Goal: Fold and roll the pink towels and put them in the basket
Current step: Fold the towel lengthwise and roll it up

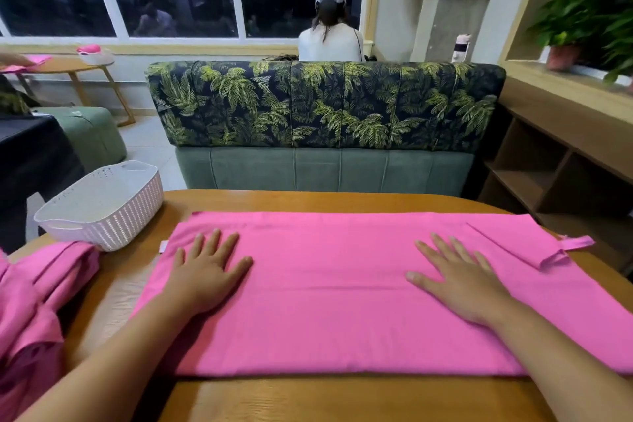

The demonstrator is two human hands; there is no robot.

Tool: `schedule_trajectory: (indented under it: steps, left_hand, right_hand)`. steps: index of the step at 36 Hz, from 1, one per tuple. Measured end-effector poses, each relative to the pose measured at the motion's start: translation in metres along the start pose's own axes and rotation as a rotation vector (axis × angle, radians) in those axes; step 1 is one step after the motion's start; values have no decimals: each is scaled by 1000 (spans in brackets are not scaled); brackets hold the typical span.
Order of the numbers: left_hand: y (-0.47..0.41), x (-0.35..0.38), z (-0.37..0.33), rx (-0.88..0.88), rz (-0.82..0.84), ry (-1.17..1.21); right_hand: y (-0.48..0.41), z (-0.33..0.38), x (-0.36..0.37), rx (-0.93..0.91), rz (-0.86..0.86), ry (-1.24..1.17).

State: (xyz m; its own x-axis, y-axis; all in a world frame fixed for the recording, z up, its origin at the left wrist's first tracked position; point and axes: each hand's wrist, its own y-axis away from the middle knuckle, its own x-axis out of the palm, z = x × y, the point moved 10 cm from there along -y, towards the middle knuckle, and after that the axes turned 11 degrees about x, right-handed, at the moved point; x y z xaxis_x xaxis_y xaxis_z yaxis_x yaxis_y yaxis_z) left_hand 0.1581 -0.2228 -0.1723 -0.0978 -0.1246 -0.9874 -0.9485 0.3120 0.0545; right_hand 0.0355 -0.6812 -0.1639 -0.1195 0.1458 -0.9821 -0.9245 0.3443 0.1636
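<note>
A pink towel [329, 291] lies spread flat and folded into a wide rectangle on the wooden table [308, 397]. My left hand [205, 271] rests palm down on its left part, fingers straight and spread. My right hand [459, 281] lies flat on its right part in the same way. The towel's far right corner [548, 250] is turned over, with a small loop sticking out. A white woven plastic basket [102, 205] stands at the table's far left corner, nothing visible inside. A heap of crumpled pink towels [34, 312] lies at the left edge.
Behind the table stands a sofa [325, 120] with a palm-leaf back. A person with a headset sits beyond it, back turned. Wooden shelves [555, 168] run along the right. A green pouf [92, 134] and a small round table [68, 65] are at the left.
</note>
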Motion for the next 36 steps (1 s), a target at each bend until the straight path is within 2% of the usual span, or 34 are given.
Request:
schedule_trajectory:
  steps: [6,12,15,20,24,26,28,31,33,36]
  left_hand:
    - [38,16,-32,41,24,-21]
    - [22,2,-26,155,32,-23]
    - [10,-13,-12,246,-34,18]
    - [-7,-39,23,272,-161,126]
    - [-25,-52,53,185,-185,127]
    - [-35,-56,55,147,-135,132]
    - [-43,-56,55,86,-35,140]
    - [-54,-52,64,7,41,174]
    - [-56,-53,68,7,14,238]
    - [-42,-66,66,9,-134,379]
  right_hand:
    - [38,-40,9,18,30,50]
    - [36,-33,4,74,76,45]
    - [25,-9,-1,79,77,4]
    - [-8,20,-5,-29,86,-41]
    - [-33,17,-23,-89,-75,-91]
    - [-46,15,-34,-110,-135,-163]
    - [-61,13,-40,-134,-139,-203]
    - [-79,10,-45,-106,-57,-170]
    - [-83,11,-46,-83,-16,-117]
    - [-84,8,-46,-81,-59,-123]
